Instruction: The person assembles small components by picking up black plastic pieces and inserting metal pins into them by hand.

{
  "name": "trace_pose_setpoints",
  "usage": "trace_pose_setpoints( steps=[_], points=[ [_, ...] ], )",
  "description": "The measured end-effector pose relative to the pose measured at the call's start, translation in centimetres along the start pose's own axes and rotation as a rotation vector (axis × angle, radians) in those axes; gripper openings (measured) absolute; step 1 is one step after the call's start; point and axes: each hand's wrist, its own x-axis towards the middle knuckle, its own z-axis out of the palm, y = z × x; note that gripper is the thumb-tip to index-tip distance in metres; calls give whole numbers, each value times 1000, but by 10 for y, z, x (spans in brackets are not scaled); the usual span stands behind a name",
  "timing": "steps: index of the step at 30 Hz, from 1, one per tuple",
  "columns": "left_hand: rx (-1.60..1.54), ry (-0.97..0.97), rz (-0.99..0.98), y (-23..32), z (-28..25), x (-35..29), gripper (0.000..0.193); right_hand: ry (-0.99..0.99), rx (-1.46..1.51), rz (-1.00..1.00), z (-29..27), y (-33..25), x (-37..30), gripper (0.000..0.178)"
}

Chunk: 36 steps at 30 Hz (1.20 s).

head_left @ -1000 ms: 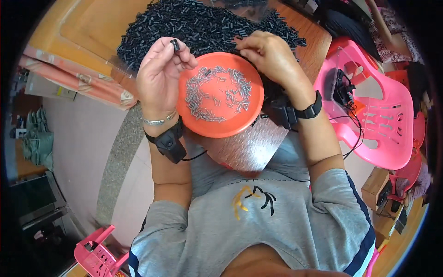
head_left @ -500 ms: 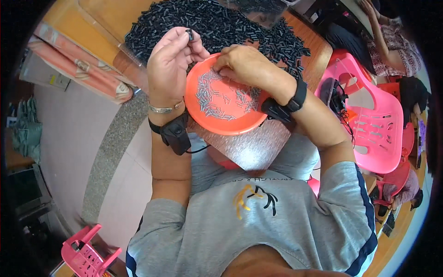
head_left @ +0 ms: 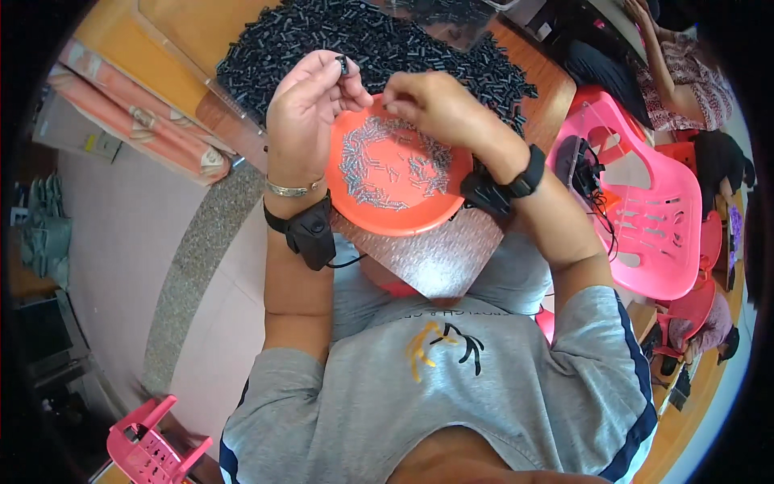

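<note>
1. The left hand [head_left: 302,121] pinches one small black piece [head_left: 342,63] at its fingertips, held up high so it is easy to see.
2. The right hand [head_left: 431,105] is closed in a pinch over the orange plate [head_left: 451,211]; I cannot tell what it holds.
3. The plate sits close and keeps the tiny grey pins [head_left: 387,165] together.
4. The black pile [head_left: 322,36] lies just behind, on the wooden table [head_left: 210,28].

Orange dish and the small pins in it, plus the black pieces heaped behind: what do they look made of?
Orange dish: likely moulded plastic, smooth, evenly coloured with a soft sheen. Small pins: probably metal, silvery grey with glints. Black pieces: matte, uniform short tubes, plausibly plastic or rubber; too small to tell.
</note>
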Motion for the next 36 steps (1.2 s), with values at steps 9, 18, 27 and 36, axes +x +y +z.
trace_pose_setpoints(
  steps=[9, 18, 27, 36],
  points=[
    [32, -25, -165, -18, 33, -3, 18, 227, 746, 189, -38, -16, -32, 19],
    [69, -72, -208, -34, 50, -3, 17, 240, 1040, 187, -37, 13, -38, 16],
    [108, -62, -230, -32, 56, -6, 16, 205, 1056, 181, -37, 5, -40, 18],
    [142, -75, -246, -35, 57, -7, 16, 222, 1012, 152, -34, -2, -40, 18]
  ],
)
